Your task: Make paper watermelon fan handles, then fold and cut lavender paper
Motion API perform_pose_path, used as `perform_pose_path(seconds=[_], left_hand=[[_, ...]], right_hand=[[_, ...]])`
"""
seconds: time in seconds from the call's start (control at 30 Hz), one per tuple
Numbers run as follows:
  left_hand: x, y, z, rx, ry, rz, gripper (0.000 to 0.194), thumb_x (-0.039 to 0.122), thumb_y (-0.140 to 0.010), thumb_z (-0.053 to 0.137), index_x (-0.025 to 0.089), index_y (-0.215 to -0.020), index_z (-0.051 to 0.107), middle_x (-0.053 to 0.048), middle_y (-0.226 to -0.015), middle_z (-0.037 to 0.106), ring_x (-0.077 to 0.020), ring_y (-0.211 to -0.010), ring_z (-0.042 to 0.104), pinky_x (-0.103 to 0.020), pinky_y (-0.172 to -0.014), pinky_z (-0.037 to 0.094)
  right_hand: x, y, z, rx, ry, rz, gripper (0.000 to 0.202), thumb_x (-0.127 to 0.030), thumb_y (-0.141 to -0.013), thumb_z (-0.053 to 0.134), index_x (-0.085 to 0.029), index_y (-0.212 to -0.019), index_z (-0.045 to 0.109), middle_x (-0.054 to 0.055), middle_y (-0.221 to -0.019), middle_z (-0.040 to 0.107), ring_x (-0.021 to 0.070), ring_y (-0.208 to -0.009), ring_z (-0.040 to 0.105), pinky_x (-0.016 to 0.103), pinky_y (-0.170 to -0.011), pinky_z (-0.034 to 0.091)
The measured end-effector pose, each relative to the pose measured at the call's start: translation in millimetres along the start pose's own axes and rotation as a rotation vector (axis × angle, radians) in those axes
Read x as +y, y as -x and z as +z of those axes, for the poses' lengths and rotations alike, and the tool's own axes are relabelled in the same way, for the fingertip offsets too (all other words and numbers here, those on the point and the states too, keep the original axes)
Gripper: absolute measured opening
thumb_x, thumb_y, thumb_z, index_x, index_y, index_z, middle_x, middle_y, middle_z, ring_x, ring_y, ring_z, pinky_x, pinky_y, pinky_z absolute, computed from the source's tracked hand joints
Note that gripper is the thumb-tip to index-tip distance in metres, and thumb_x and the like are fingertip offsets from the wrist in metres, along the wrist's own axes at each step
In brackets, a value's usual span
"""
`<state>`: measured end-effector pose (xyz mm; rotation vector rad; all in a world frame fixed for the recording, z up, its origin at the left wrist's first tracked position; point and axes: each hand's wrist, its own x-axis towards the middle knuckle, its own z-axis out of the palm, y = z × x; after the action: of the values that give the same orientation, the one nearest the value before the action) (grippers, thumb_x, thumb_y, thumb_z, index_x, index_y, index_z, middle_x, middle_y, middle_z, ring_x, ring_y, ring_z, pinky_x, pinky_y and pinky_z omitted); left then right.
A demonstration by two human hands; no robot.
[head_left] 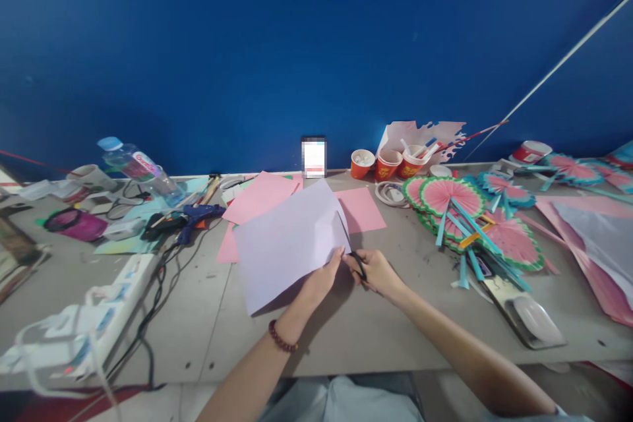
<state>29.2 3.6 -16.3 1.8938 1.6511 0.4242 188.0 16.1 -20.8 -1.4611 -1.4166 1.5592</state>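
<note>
My left hand [326, 277] is closed on the near right edge of a large lavender sheet of paper [289, 237], holding it tilted above the table. In my right hand [378, 273] is a pair of scissors [360, 266] with dark handles, and my fingers wrap round the loops. The blades are at the sheet's right edge, close to my left fingertips, where a narrow strip of the paper stands slightly apart. How far the blades are spread is hidden. Pink paper sheets [363, 210] lie beneath and behind the lavender sheet.
Red paper cups [388, 165] and a propped phone [314, 159] stand along the blue wall. Pink and green folded paper fans [452, 198] lie at right. At left are a glue gun [195, 217], a plastic bottle [141, 165] and a power strip [113, 316] with trailing cables.
</note>
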Motion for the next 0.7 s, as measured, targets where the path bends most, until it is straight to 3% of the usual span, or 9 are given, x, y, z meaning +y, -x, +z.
perform_pose_path(seconds=[0.07, 0.37, 0.7], left_hand=[[1.0, 0.4, -1.1, -0.063, 0.001, -0.008, 0.045, 0.014, -0.086, 0.044, 0.019, -0.13, 0.054, -0.005, -0.123, 0.062, -0.0193, -0.101, 0.065, -0.025, -0.095, 0.047], [3.3, 1.6, 2.0, -0.11, -0.164, -0.028, 0.046, 0.01, -0.089, 0.038, 0.018, -0.132, 0.052, -0.009, -0.117, 0.066, -0.0232, -0.098, 0.067, -0.031, -0.095, 0.048], [8.7, 2.4, -5.0, -0.141, -0.053, 0.012, 0.048, 0.006, -0.086, 0.036, 0.013, -0.132, 0.052, -0.011, -0.115, 0.066, -0.0255, -0.107, 0.063, -0.032, -0.1, 0.044]], right_hand=[[-1.6, 0.5, -0.2, 0.0, 0.001, 0.001, 0.044, -0.055, -0.074, 0.061, -0.018, -0.054, 0.049, -0.004, -0.04, 0.051, 0.0043, -0.026, 0.031, 0.019, -0.03, 0.024], [-2.1, -0.5, -3.6, 0.004, 0.002, -0.008, 0.045, -0.058, -0.075, 0.06, -0.018, -0.058, 0.05, -0.004, -0.04, 0.051, 0.0043, -0.026, 0.031, 0.018, -0.028, 0.02], [1.0, -0.6, -3.4, 0.033, -0.011, -0.019, 0.044, -0.057, -0.074, 0.061, -0.018, -0.057, 0.049, -0.005, -0.039, 0.048, 0.0049, -0.027, 0.031, 0.019, -0.03, 0.023]])
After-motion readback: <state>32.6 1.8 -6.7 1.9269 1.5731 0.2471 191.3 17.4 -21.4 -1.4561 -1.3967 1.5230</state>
